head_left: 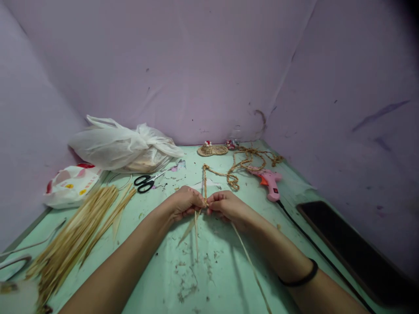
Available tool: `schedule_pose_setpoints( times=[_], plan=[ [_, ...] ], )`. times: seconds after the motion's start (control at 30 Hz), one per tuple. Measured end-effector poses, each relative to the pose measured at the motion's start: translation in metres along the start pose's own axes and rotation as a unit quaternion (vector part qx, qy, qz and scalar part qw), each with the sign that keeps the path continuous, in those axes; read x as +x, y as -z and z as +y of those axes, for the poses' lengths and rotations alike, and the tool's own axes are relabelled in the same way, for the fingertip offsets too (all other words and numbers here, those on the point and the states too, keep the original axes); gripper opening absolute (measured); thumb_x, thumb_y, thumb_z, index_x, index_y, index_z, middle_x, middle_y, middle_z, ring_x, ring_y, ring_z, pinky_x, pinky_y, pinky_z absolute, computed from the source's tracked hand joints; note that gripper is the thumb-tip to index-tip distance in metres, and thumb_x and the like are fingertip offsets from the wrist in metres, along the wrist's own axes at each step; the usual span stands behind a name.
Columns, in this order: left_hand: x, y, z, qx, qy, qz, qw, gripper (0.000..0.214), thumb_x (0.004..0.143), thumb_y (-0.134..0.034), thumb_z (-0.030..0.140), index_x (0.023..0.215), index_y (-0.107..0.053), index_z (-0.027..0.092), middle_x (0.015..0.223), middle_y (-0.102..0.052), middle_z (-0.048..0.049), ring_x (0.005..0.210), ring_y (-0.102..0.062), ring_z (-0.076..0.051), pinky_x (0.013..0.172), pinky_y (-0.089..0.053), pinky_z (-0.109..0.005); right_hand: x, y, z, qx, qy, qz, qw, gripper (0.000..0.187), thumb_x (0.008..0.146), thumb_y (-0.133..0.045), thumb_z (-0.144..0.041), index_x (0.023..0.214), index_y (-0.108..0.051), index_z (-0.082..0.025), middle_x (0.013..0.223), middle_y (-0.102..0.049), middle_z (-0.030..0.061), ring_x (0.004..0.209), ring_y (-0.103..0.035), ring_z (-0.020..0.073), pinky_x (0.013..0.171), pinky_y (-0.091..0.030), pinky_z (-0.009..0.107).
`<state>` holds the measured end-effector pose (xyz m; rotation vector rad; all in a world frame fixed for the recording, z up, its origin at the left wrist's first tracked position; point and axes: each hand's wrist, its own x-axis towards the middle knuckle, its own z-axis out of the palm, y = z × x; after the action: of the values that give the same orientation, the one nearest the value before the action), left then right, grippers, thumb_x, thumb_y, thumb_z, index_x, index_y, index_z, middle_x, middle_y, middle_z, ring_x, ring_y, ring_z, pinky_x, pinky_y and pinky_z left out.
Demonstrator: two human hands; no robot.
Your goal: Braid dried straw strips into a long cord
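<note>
Both hands meet at the middle of the table, pinching the near end of a braided straw cord (205,183). My left hand (186,203) grips it from the left with closed fingers. From the other side my right hand (225,205) is closed on the same end, fingertips almost touching the left ones. Loose straw strands (196,235) hang below the left fingers, and one long strand (250,259) trails from under the right hand toward the front edge. Beyond the hands, the finished cord (252,159) runs back into a loose tangle. The exact crossing of strands is hidden by fingers.
At left lie a bundle of straw (78,235), black-handled scissors (145,182), a white plastic bag (121,146) and a tissue pack (72,185). A woven straw piece (212,151) sits at the back. Right are a pink glue gun (271,181), its cable and a dark phone (353,248).
</note>
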<state>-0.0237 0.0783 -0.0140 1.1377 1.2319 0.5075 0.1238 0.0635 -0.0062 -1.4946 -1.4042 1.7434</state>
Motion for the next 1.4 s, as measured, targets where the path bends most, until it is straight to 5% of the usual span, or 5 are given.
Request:
schedule_pose_setpoints(
  times=[0.2, 0.9, 1.1, 1.27, 1.4],
  plan=[
    [0.001, -0.002, -0.002, -0.003, 0.012, -0.011, 1.0, 0.008, 0.049, -0.055, 0.018, 0.05, -0.049, 0.013, 0.036, -0.036, 0.0055, 0.029, -0.023, -0.002, 0.033, -0.008, -0.019, -0.013, 0.005, 0.027, 0.051, 0.016, 0.024, 0.998, 0.016, 0.067, -0.055, -0.027, 0.073, -0.044, -0.017, 0.059, -0.056, -0.0024, 0.039, -0.049, 0.0071, 0.035, -0.035, 0.017],
    [-0.002, -0.004, 0.002, 0.019, 0.025, -0.014, 0.999, 0.012, 0.051, -0.056, 0.021, 0.048, -0.048, 0.013, 0.036, -0.035, 0.0058, 0.029, -0.022, -0.002, 0.031, -0.007, -0.019, -0.046, 0.011, 0.053, -0.113, 0.059, 0.08, 0.989, 0.017, 0.068, -0.054, -0.03, 0.059, -0.051, -0.016, 0.047, -0.051, -0.0024, 0.04, -0.044, 0.0083, 0.041, -0.034, 0.02],
    [-0.001, 0.0, 0.001, -0.006, 0.024, -0.028, 0.999, 0.013, 0.05, -0.058, 0.021, 0.049, -0.046, 0.014, 0.038, -0.035, 0.0066, 0.03, -0.022, -0.001, 0.032, -0.007, -0.018, -0.044, 0.033, 0.022, -0.252, 0.172, 0.305, 0.902, 0.024, 0.068, -0.056, -0.032, 0.085, -0.063, -0.017, 0.087, -0.064, 0.0067, 0.072, -0.057, 0.0169, 0.064, -0.044, 0.027],
    [-0.004, 0.001, 0.003, -0.033, 0.01, -0.034, 0.999, 0.013, 0.05, -0.057, 0.021, 0.051, -0.046, 0.013, 0.038, -0.035, 0.0066, 0.03, -0.02, 0.0, 0.032, -0.006, -0.018, -0.017, 0.006, -0.012, -0.064, 0.032, 0.129, 0.989, 0.021, 0.068, -0.05, -0.017, 0.086, -0.06, -0.013, 0.084, -0.063, 0.0073, 0.067, -0.057, 0.0162, 0.042, -0.044, 0.022],
    [-0.003, 0.004, 0.001, -0.022, 0.0, -0.031, 0.999, 0.011, 0.049, -0.055, 0.021, 0.05, -0.046, 0.013, 0.037, -0.035, 0.0064, 0.029, -0.021, -0.001, 0.032, -0.007, -0.018, -0.004, -0.015, -0.014, 0.056, -0.043, 0.02, 0.997, 0.01, 0.066, -0.048, -0.012, 0.065, -0.058, -0.011, 0.058, -0.058, 0.0038, 0.053, -0.056, 0.0118, 0.038, -0.043, 0.018]
  ],
)
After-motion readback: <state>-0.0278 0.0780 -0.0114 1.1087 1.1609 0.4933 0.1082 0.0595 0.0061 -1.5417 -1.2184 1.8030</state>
